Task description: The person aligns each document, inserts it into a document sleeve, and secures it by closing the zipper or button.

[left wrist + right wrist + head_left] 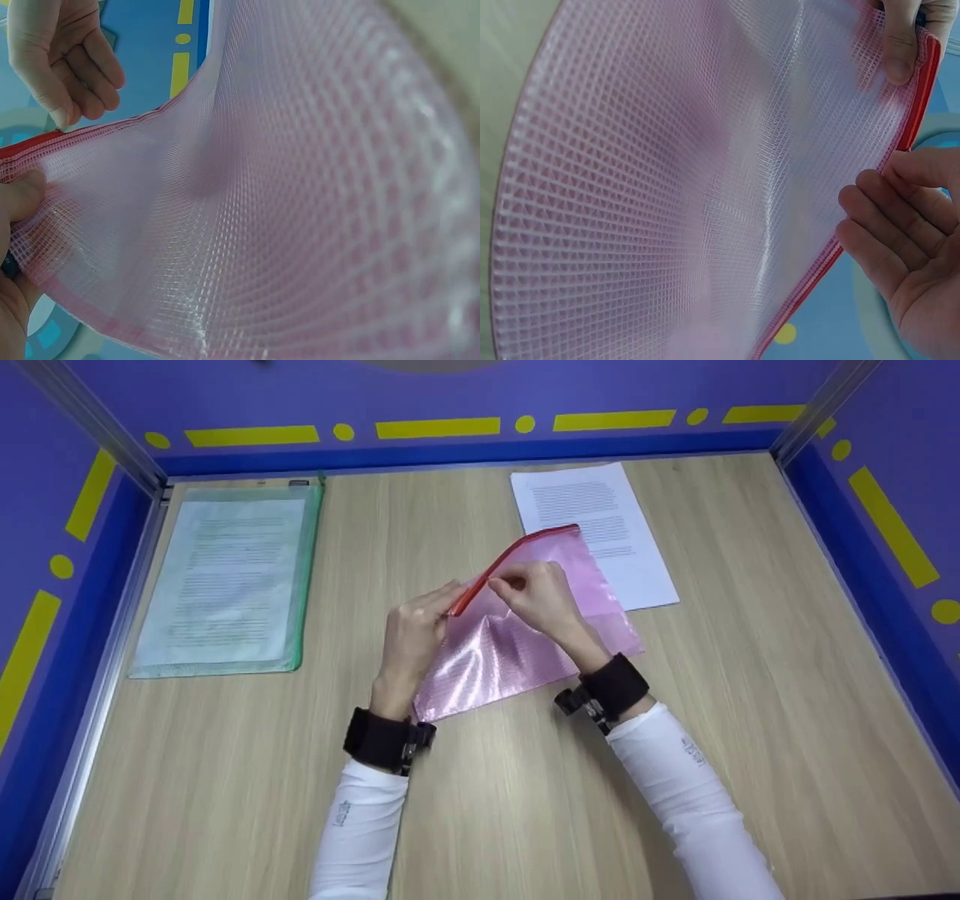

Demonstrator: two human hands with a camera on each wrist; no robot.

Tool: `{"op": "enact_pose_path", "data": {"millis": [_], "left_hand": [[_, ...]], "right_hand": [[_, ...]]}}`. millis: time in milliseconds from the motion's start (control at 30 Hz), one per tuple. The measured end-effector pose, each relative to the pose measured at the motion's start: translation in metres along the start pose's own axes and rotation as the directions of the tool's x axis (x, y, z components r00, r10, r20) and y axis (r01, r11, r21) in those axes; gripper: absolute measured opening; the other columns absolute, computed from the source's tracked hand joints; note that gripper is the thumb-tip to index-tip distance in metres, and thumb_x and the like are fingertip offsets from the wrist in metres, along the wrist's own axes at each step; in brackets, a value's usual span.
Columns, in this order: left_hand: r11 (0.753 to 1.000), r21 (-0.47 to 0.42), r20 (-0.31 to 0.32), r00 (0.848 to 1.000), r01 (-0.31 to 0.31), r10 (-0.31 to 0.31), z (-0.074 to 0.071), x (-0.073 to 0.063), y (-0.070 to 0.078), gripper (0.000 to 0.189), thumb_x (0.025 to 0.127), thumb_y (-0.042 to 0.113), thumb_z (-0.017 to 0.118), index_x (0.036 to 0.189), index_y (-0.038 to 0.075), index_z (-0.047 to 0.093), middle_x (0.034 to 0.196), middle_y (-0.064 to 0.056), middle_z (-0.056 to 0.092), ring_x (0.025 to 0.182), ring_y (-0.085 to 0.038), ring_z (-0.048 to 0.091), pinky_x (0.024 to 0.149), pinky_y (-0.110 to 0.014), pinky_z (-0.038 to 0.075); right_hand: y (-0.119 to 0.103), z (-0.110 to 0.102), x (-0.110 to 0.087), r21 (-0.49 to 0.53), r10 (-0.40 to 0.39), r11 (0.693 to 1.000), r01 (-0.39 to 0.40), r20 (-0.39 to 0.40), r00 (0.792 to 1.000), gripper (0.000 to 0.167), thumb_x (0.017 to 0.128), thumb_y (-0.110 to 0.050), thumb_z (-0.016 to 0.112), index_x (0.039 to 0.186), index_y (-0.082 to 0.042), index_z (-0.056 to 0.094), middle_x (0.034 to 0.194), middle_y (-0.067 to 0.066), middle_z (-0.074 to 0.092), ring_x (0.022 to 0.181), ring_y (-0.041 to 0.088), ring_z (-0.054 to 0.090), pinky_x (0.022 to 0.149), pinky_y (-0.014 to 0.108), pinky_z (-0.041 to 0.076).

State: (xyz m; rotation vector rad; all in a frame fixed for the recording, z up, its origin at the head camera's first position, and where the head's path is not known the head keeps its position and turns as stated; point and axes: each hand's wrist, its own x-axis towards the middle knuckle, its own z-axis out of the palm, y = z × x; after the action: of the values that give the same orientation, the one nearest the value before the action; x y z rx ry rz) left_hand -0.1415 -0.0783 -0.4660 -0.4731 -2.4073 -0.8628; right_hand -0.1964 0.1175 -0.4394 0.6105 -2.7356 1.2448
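Observation:
A pink mesh zipper pouch (pixel 480 667) is held up at a slant over the table, its red zipper (pixel 471 594) along the far edge. My left hand (pixel 416 641) grips the pouch's corner at the zipper's left end, thumb on the mesh side. At the zipper, a little way from that corner, my right hand (pixel 544 600) pinches with thumb and index finger. Its other fingers are loosely curled, as the right wrist view shows on the right hand (pixel 915 240). Whatever small part lies between those fingertips is hidden.
A stack of printed paper (pixel 645 574) lies at the back right, partly behind the pouch. On the left lies a green mesh zipper pouch (pixel 232 577) with printed sheets inside. Purple-blue walls (pixel 450 397) border the wooden table (pixel 480 810) at the back and sides.

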Motion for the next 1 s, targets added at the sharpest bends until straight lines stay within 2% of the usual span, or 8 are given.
{"op": "enact_pose_path", "data": {"millis": [233, 467, 767, 1000], "left_hand": [[1.000, 0.001, 0.003, 1.000, -0.013, 0.013, -0.001, 0.000, 0.000, 0.037, 0.083, -0.010, 0.066, 0.113, 0.009, 0.074, 0.112, -0.014, 0.074, 0.099, -0.030, 0.074, 0.086, -0.034, 0.060], [1.000, -0.016, -0.003, 1.000, -0.012, 0.012, -0.001, 0.001, 0.001, 0.032, 0.085, -0.007, 0.067, 0.112, 0.010, 0.075, 0.112, -0.014, 0.074, 0.100, -0.029, 0.074, 0.087, -0.033, 0.059], [0.999, -0.013, -0.015, 0.999, -0.030, 0.030, -0.002, 0.002, 0.001, 0.035, 0.085, -0.010, 0.064, 0.111, 0.010, 0.076, 0.111, -0.012, 0.074, 0.099, -0.028, 0.075, 0.087, -0.034, 0.060], [0.999, -0.042, -0.025, 0.999, -0.032, 0.031, -0.004, 0.002, 0.002, 0.035, 0.086, -0.011, 0.062, 0.111, 0.008, 0.075, 0.111, -0.014, 0.074, 0.100, -0.029, 0.074, 0.087, -0.033, 0.060]], "right_hand": [[0.006, -0.003, 0.004, 0.002, 0.055, 0.998, -0.055, 0.017, 0.998, 0.017, 0.091, -0.013, 0.068, 0.099, 0.000, 0.077, 0.092, 0.017, 0.077, 0.079, 0.026, 0.072, 0.075, 0.035, 0.059], [0.011, -0.008, 0.008, -0.002, 0.072, 0.997, -0.072, -0.013, 0.997, 0.016, 0.090, -0.013, 0.068, 0.097, -0.001, 0.078, 0.090, 0.015, 0.077, 0.078, 0.025, 0.071, 0.073, 0.033, 0.057], [0.015, -0.015, 0.013, -0.073, 0.073, 0.994, -0.076, -0.047, 0.996, 0.016, 0.090, -0.016, 0.070, 0.095, -0.004, 0.079, 0.088, 0.013, 0.078, 0.078, 0.023, 0.071, 0.072, 0.029, 0.052], [0.019, -0.020, 0.014, -0.072, 0.092, 0.993, -0.096, -0.058, 0.994, 0.017, 0.090, -0.015, 0.069, 0.096, -0.003, 0.079, 0.088, 0.014, 0.077, 0.076, 0.024, 0.070, 0.071, 0.028, 0.051]]}}
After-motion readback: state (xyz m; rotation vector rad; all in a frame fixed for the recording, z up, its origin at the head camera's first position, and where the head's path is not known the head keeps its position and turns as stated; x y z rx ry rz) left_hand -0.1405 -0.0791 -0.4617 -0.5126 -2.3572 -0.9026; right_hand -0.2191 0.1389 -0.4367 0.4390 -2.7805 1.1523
